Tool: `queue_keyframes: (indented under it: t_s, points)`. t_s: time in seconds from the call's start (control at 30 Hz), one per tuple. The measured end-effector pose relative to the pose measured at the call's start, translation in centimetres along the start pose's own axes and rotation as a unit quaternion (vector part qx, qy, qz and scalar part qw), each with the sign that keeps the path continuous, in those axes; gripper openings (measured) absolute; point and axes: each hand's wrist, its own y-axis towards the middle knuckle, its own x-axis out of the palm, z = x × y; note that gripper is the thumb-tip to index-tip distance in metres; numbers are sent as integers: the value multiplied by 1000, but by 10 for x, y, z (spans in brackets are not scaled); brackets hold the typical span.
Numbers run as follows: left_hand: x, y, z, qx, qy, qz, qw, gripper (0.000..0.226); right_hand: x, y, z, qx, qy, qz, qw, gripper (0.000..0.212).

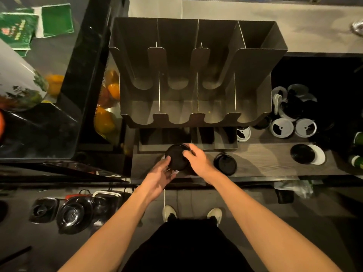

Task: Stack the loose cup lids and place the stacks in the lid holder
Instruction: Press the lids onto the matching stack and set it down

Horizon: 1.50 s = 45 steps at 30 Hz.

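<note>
A stack of black cup lids [176, 157] sits at the counter's front edge, just below the metal lid holder [253, 75]. My left hand [160, 174] grips the stack from the lower left, and my right hand [198, 160] grips it from the right with fingers over its top rim. The holder's slots show no lids. Another black lid [225, 163] lies on the counter to the right of my hands. Further right lie a black lid overlapping a white one [307, 154], two white lids [293, 127] and a heap of mixed lids [292, 103].
A glass display case [39, 95] with oranges [106, 118] stands to the left. A white lid [243, 133] lies beside the holder's lower tray [188, 147]. Black containers [72, 213] sit on the floor at lower left. Green bottles [357, 150] stand at the right edge.
</note>
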Motion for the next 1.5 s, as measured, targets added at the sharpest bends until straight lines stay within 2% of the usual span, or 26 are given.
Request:
queue_keyframes:
  t_s: [0.1, 0.2, 0.27, 0.47, 0.53, 0.67, 0.8, 0.93, 1.07, 1.17, 1.27, 1.4, 1.5]
  points:
    - [-1, -1, 1, 14, -10, 1, 1000, 40, 0, -4, 1, -45, -60, 14, 997, 44]
    - [0, -1, 3, 12, -24, -21, 999, 55, 1, -11, 1, -43, -129, -34, 990, 87]
    - [0, -2, 2, 4, -34, -36, 999, 58, 1, -14, 5, -53, -151, -41, 986, 96]
    - [11, -10, 5, -67, -112, -48, 990, 67, -8, -21, 6, -65, -140, -111, 982, 90]
    - [16, -9, 4, -64, -101, -43, 992, 59, -9, -22, 3, -62, -141, -121, 981, 91]
    - [22, -5, 1, -48, -104, -7, 993, 42, -8, -24, 3, -70, -185, -82, 977, 94]
    - [22, 0, -5, -37, -120, 31, 992, 40, -2, -26, 9, -61, -219, -36, 973, 91]
    - [19, 4, -6, -24, -155, 50, 986, 41, -2, -31, 10, -70, -136, -14, 988, 83]
    - [15, 6, -4, -21, -196, 49, 979, 49, -7, -35, 12, -34, -40, 16, 998, 76]
    - [16, 6, -3, -8, -204, 62, 977, 46, -9, -37, 10, -7, 21, 32, 999, 71]
    - [17, 4, -3, -6, -198, 68, 978, 44, -11, -36, 10, -9, 6, 26, 1000, 77]
    - [10, -2, -6, -23, -178, 17, 984, 54, -9, -36, 9, -15, -50, 25, 998, 90]
    - [5, -6, -7, -17, -130, -40, 991, 52, -9, -38, 9, -44, -107, -5, 993, 85]
